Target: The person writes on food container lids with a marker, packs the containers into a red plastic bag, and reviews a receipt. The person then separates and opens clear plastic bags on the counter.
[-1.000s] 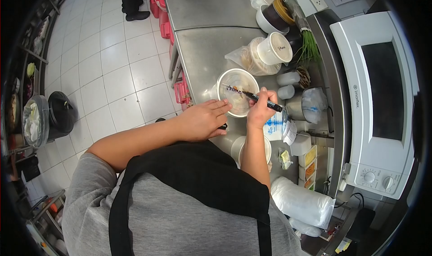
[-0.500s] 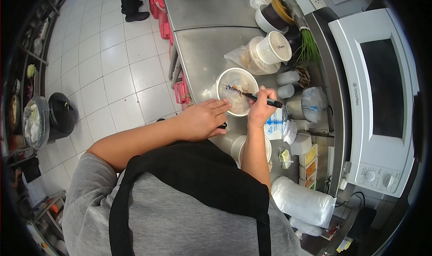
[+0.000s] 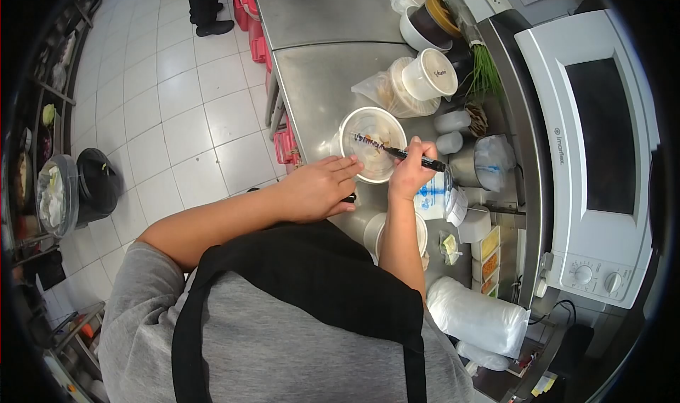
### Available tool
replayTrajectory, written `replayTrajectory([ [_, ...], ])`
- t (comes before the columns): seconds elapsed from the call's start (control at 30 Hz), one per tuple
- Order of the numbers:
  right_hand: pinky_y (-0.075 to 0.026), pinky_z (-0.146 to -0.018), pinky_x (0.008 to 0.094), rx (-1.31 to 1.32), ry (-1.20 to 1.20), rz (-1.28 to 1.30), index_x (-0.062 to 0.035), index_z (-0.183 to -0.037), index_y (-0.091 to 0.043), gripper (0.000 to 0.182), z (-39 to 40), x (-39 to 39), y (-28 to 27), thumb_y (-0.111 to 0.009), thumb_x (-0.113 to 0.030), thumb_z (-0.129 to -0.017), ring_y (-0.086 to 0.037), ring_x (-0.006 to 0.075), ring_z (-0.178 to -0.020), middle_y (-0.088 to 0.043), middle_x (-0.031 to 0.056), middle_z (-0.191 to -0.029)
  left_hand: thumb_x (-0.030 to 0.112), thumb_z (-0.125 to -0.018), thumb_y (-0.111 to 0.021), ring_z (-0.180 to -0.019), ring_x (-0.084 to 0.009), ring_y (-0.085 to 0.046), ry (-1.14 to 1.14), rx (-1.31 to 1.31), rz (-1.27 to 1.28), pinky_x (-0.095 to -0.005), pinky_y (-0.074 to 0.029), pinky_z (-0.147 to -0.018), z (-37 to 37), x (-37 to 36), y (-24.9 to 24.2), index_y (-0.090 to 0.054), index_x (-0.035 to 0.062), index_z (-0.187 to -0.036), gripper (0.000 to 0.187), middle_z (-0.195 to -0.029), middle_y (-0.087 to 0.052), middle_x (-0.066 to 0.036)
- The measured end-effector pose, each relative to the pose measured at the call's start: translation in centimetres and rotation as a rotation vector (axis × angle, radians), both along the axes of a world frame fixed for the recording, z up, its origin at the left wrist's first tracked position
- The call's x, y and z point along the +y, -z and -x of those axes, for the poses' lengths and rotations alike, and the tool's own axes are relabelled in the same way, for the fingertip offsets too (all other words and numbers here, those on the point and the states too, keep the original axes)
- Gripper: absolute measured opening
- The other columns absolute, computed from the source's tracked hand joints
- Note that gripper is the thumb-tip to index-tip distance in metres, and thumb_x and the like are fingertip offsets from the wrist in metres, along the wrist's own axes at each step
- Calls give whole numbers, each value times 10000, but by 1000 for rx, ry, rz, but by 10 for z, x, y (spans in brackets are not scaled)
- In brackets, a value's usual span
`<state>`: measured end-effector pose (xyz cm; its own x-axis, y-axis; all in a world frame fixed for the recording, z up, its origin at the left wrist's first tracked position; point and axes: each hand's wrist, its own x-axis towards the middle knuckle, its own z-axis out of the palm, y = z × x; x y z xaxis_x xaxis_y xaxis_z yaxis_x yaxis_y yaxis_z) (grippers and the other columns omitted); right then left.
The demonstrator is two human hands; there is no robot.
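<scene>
A round translucent tub (image 3: 372, 163) with a lid stands on the steel table, and dark handwriting shows across its lid. My right hand (image 3: 411, 173) pinches a black marker (image 3: 423, 161), its tip touching the lid near the end of the writing. My left hand (image 3: 322, 188) rests at the tub's near left edge, with fingertips on the rim. A small black object, which looks like the marker's cap, sticks out under its fingers. Another round white tub (image 3: 374, 231) stands nearer me, partly behind my right forearm.
Along the table's right side are a labelled white tub (image 3: 430, 75), a metal pot (image 3: 464, 169), a rolled plastic bundle (image 3: 474, 316) and a white microwave (image 3: 591, 155). A person's legs (image 3: 205, 5) show at the top left, beyond red crates (image 3: 285, 146).
The marker tip and my right hand have shifted very slightly, and the dark writing on the lid reaches a little further right. My left hand stays put.
</scene>
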<state>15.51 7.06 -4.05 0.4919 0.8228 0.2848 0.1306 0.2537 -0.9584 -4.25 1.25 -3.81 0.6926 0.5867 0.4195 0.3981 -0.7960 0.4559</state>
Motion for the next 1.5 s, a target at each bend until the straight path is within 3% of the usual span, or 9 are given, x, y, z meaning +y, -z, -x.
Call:
replayTrajectory([
  [0.4, -303, -364, 210, 111, 64, -30, -82, -659, -394, 283, 3, 1, -2, -580, -122, -869, -368, 68, -429, -428, -6, -593, 331, -874, -589, -1246, -353, -450, -2, 5, 13, -420, -363, -1042, 0, 0, 1, -567, 2, -836, 331, -1336, -462, -227],
  [0.7, -274, -352, 228, -3, 99, -61, -96, -680, -401, 266, -9, 9, 9, -557, -161, -886, -365, 75, -441, -404, -8, -587, 320, -860, -603, -1256, -342, -438, 11, -2, 19, -437, -351, -1048, 1, 1, 1, -566, 9, -837, 314, -1340, -462, -215],
  [0.8, -273, -352, 233, 397, 103, -81, -98, -715, -424, 248, -20, -5, -15, -549, -210, -898, -374, 102, -438, -430, 2, -620, 308, -843, -624, -1271, -327, -423, 45, 16, 23, -445, -346, -1051, -1, 2, -5, -556, 23, -823, 294, -1354, -456, -181],
  [0.93, -432, -657, 348, 571, 96, -186, -91, -919, -492, 224, -64, -59, -38, -528, -310, -947, -509, 177, -698, -520, 34, -876, 290, -830, -639, -1296, -306, -395, 365, -35, 32, -437, -348, -1050, -27, -2, -10, -530, 41, -797, 274, -1375, -449, -117],
  [1.03, -436, -664, 348, 378, 159, -224, -83, -912, -494, 187, -78, -122, -20, -525, -264, -949, -518, 191, -714, -520, 39, -897, 284, -841, -628, -1301, -306, -389, 638, -26, 78, -434, -354, -1046, -58, 1, -6, -512, 44, -784, 273, -1380, -448, -94],
  [1.2, -462, -558, 327, 252, 188, -153, -47, -864, -488, 172, -86, -182, 36, -504, -201, -940, -549, 199, -670, -514, 102, -883, 285, -853, -616, -1282, -295, -418, 733, 77, 165, -432, -352, -1048, -78, -4, 5, -558, 23, -904, 273, -1300, -519, -114],
  [1.27, -446, -505, 294, 403, 107, -97, -27, -839, -499, 191, -96, -182, 21, -506, -189, -940, -537, 174, -590, -519, 100, -818, 279, -853, -617, -1276, -292, -426, 769, 100, 188, -431, -344, -1053, -80, -11, 2, -572, 15, -988, 300, -1277, -536, -122],
  [1.33, -405, -426, 264, 425, 45, -36, -26, -786, -510, 270, -107, -182, 9, -501, -238, -953, -504, 152, -477, -517, 81, -703, 272, -850, -621, -1274, -294, -427, 718, 148, 205, -436, -339, -1056, -82, -10, -2, -566, 15, -1043, 327, -1274, -537, -128],
  [1.5, -382, -421, 278, 723, 28, 38, -72, -761, -506, 339, -103, -196, 7, -467, -337, -968, -519, 166, -499, -517, 73, -724, 261, -840, -632, -1272, -304, -425, 427, 80, -61, -450, -333, -1055, -87, 5, -6, -562, 17, -1065, 340, -1295, -516, -131],
])
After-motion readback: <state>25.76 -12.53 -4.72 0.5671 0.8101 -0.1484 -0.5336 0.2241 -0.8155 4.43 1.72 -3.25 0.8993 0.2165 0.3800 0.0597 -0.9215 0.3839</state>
